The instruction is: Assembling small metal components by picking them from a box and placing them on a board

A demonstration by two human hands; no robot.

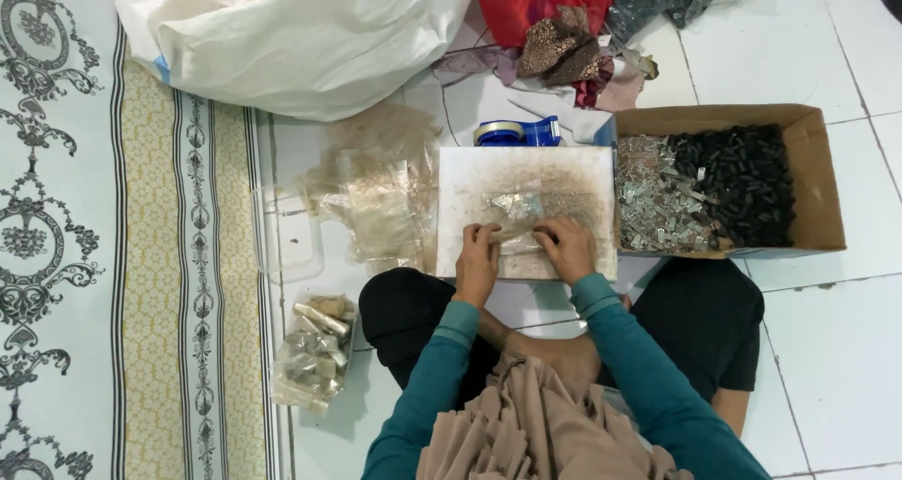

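Note:
I sit on a tiled floor with a flat white board [470,175] in front of my knees. My left hand [476,262] and my right hand [567,248] rest side by side on the board's near edge. Both pinch a small clear plastic pouch [518,233] stretched between them. A little heap of shiny metal bits [512,203] lies on the board just beyond the fingers. To the right stands a cardboard box [817,175] holding silvery metal pieces [658,198] and black pieces [742,184].
A pile of clear empty pouches [381,198] lies left of the board, with a clear tray [291,240] beside it. Filled pouches [315,353] sit near my left knee. A blue tape dispenser [517,132], a white sack [301,38] and red cloth [536,1] lie beyond. A patterned mat [113,255] covers the left.

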